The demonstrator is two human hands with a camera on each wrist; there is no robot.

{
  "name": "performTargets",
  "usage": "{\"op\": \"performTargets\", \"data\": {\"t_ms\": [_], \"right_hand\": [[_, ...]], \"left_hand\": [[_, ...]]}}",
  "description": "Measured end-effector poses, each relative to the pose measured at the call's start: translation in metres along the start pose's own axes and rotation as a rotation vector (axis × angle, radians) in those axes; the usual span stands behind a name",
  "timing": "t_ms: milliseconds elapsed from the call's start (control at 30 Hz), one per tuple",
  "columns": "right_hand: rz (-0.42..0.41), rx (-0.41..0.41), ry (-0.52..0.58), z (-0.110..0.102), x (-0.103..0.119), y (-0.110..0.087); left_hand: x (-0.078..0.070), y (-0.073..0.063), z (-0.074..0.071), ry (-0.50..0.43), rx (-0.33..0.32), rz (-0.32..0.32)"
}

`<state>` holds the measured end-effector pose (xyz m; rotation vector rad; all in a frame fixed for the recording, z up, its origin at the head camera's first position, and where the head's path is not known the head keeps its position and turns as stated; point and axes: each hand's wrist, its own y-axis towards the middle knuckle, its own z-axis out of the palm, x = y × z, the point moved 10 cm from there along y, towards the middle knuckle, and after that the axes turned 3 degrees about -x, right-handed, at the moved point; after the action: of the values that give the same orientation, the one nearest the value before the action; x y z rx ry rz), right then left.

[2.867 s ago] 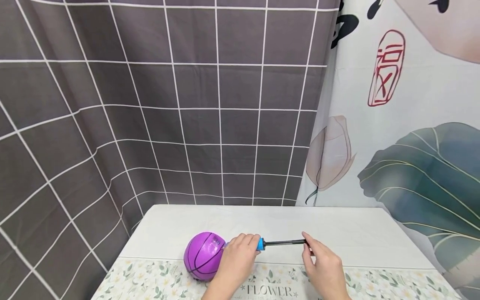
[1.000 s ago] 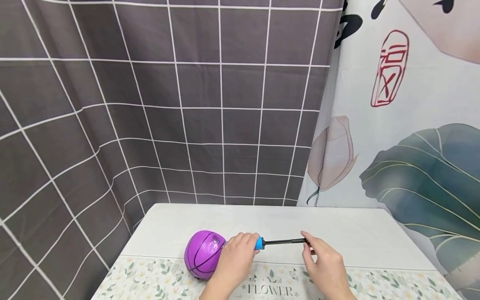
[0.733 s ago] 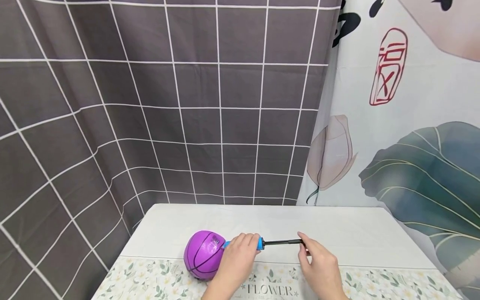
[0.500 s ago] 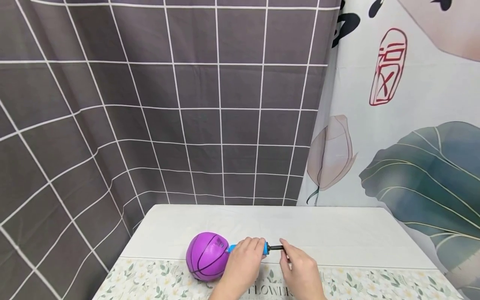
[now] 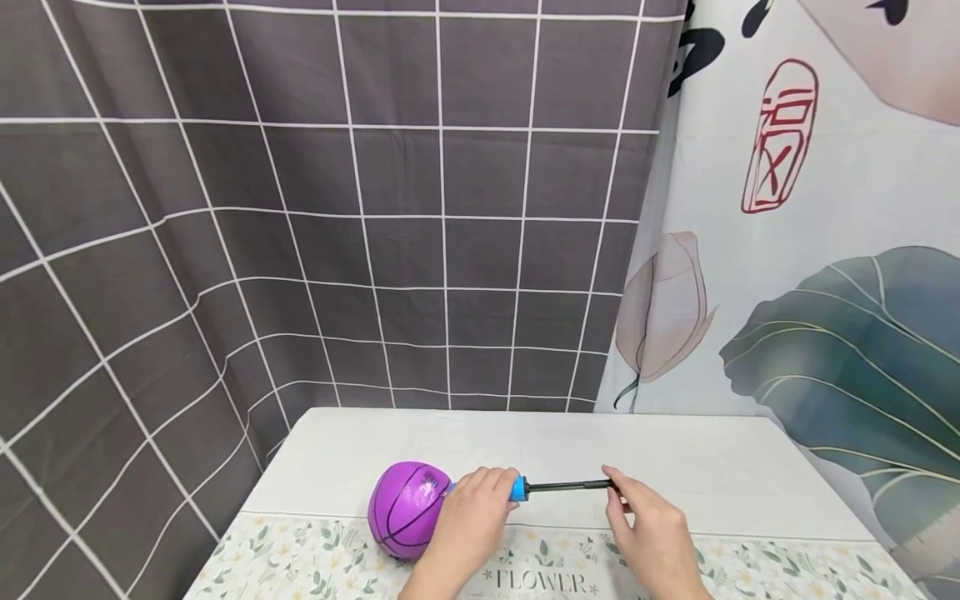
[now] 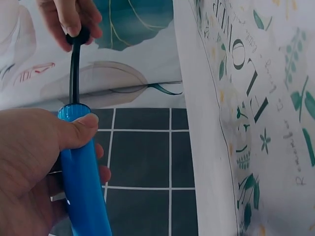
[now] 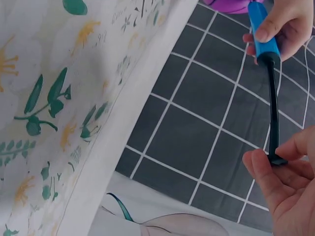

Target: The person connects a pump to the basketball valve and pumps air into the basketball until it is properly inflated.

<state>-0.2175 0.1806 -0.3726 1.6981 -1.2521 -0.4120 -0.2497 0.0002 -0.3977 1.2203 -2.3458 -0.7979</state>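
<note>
A purple ball point(image 5: 407, 510) with black basketball lines rests on the table at the left, its upper right side looking dented. My left hand point(image 5: 471, 515) wraps round the blue barrel of a hand pump point(image 6: 86, 182), thumb along the barrel near its collar. The pump's near end points into the ball's right side, mostly hidden behind the hand. Its black rod point(image 5: 566, 486) stands far out of the barrel to the right. At the rod's end my right hand point(image 5: 651, 525) pinches the small black handle point(image 7: 277, 160) between thumb and fingers.
A table point(image 5: 675, 467) with a white back part and a floral front cloth lies under the hands. Behind it hangs a dark grid curtain point(image 5: 480, 250), and a white printed curtain point(image 5: 697, 350) hangs at the right.
Half a second ago the rod was pushed mostly into the barrel. My right hand has since drawn it out to the right, while ball and left hand shifted slightly left.
</note>
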Motion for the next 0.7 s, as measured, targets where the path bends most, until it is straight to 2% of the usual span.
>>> {"op": "performTargets", "data": {"t_ms": [200,367,533,700], "right_hand": [[0.033,0.016,-0.005,-0.001,0.000,0.000],[0.070,0.034,-0.019,0.011,0.010,-0.004],[0.048,0.050,-0.006,0.025,0.029,-0.010],[0.012,0.060,0.043,0.033,0.042,-0.014]], "left_hand": [[0.001,0.000,0.000,-0.008,0.016,-0.001],[-0.006,0.001,0.002,0.006,0.029,0.011],[-0.018,0.000,0.005,0.015,0.040,0.040],[-0.027,-0.001,0.004,0.026,0.003,0.086]]}}
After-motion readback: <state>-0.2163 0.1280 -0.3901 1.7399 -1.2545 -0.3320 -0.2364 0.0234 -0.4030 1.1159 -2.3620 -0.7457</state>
